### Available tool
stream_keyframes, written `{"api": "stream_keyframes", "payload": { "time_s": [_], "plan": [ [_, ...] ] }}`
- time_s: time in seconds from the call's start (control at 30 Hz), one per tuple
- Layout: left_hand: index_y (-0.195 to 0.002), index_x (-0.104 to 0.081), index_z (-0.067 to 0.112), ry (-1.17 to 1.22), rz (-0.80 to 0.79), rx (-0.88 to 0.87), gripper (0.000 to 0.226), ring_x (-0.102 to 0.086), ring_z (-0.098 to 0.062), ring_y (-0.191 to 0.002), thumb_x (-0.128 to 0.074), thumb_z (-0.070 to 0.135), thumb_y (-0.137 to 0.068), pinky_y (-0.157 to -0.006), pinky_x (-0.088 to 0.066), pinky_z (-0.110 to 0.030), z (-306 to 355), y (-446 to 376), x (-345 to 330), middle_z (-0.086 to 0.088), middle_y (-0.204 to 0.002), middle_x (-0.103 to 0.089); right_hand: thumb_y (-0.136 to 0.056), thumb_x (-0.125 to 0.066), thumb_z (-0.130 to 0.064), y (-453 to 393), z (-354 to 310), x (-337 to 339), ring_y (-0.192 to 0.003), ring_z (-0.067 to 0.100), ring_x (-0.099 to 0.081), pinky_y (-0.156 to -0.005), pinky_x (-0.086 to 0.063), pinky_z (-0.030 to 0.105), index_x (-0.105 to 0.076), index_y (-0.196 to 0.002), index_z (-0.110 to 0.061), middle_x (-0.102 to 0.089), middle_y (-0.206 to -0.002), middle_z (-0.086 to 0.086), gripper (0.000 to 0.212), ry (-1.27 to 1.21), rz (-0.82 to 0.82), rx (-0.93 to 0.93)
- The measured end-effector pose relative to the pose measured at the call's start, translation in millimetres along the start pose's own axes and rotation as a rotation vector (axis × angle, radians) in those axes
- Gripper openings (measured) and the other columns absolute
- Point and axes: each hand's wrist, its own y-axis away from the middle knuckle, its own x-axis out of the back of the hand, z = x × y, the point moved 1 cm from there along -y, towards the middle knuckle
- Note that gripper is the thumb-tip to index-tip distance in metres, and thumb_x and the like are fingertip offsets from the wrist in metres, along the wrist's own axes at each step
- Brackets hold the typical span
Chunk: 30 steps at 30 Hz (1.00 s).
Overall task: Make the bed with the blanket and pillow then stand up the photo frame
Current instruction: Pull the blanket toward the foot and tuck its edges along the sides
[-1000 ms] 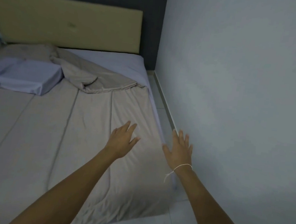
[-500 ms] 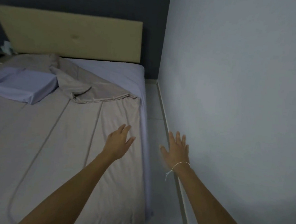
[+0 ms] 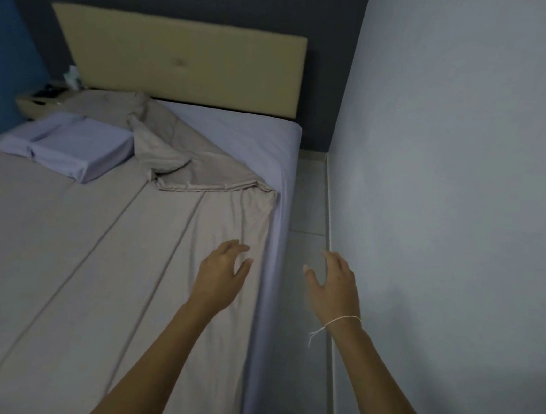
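A beige fabric blanket (image 3: pixel 93 256) lies spread over the bed, its upper right corner folded back off the lilac sheet (image 3: pixel 238 136). A flat lilac rectangular pillow (image 3: pixel 80 146) rests near the tan headboard (image 3: pixel 179 61). The left hand (image 3: pixel 221 277) hovers empty with fingers spread above the blanket edge; the right hand (image 3: pixel 334 287), equally empty, hangs over the pale tiled floor (image 3: pixel 308 207).

We're in a bedroom: a bed (image 3: pixel 280 147) fills the left of the frame, tan headboard (image 3: pixel 179 61) against a dark wall up top, a bedside table (image 3: pixel 38 100) at upper left, tiled floor (image 3: pixel 308 210) alongside.
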Motion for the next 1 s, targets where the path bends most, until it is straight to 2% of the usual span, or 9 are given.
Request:
{"api": "stream_keyframes", "payload": {
  "time_s": [0.13,0.33,0.5,0.63,0.77,0.9,1.0],
  "plan": [
    [-0.120,-0.061,0.010,0.064,0.109,0.053,0.030,-0.053,-0.027,-0.119,-0.054,0.024,-0.094,-0.102,-0.041,-0.037,-15,-50,-16,-0.013,-0.128,-0.057,-0.091,-0.057,-0.034,-62,7,-6,-0.130,0.024,-0.043,-0.108,-0.036,0.033,-0.048,-0.136,-0.017,-0.046,-0.142,0.007,0.049,-0.089,0.045,0.040],
    [-0.120,-0.061,0.010,0.107,0.155,0.188,0.029,-0.050,-0.028,-0.122,-0.055,0.022,-0.094,-0.103,-0.040,-0.040,-33,-152,-50,-0.014,-0.129,-0.056,-0.089,-0.061,-0.034,-188,15,-23,-0.129,0.019,-0.043,-0.103,-0.033,0.024,-0.044,-0.138,-0.019,-0.046,-0.141,0.004,0.054,-0.122,-0.076,0.124],
    [-0.118,-0.062,0.008,0.112,0.179,0.233,0.028,-0.053,-0.029,-0.118,-0.055,0.021,-0.094,-0.098,-0.038,-0.032,-36,-235,-70,-0.015,-0.125,-0.057,-0.090,-0.061,-0.034,-291,18,-45,-0.133,0.022,-0.039,-0.106,-0.034,0.029,-0.042,-0.140,-0.020,-0.042,-0.145,0.005,0.056,-0.135,-0.164,0.158],
    [-0.119,-0.061,0.012,0.124,0.183,0.280,0.028,-0.051,-0.025,-0.121,-0.055,0.022,-0.094,-0.099,-0.035,-0.027,-40,-285,-82,-0.012,-0.127,-0.056,-0.089,-0.062,-0.033,-358,20,-63,-0.131,0.022,-0.043,-0.105,-0.035,0.027,-0.045,-0.138,-0.017,-0.046,-0.142,0.006,0.054,-0.186,-0.183,0.152],
    [-0.120,-0.060,0.011,0.099,0.190,0.327,0.029,-0.050,-0.025,-0.122,-0.055,0.022,-0.094,-0.098,-0.033,-0.025,-59,-353,-97,-0.013,-0.129,-0.055,-0.089,-0.063,-0.033,-440,22,-92,-0.130,0.023,-0.042,-0.104,-0.034,0.028,-0.044,-0.138,-0.017,-0.046,-0.141,0.007,0.055,-0.176,-0.245,0.170],
    [-0.119,-0.060,0.010,0.062,0.222,0.369,0.033,-0.054,-0.027,-0.117,-0.053,0.027,-0.092,-0.095,-0.039,-0.029,-85,-434,-113,-0.012,-0.124,-0.058,-0.089,-0.064,-0.028,-536,18,-128,-0.127,0.024,-0.045,-0.101,-0.032,0.024,-0.047,-0.135,-0.013,-0.049,-0.138,0.009,0.052,-0.172,-0.327,0.248],
    [-0.119,-0.060,0.011,0.038,0.214,0.427,0.034,-0.054,-0.027,-0.117,-0.053,0.027,-0.090,-0.094,-0.040,-0.030,-101,-484,-125,-0.011,-0.123,-0.058,-0.087,-0.066,-0.024,-594,16,-149,-0.125,0.025,-0.048,-0.103,-0.033,0.026,-0.050,-0.133,-0.010,-0.053,-0.134,0.010,0.050,-0.154,-0.401,0.277]
  ]
}}
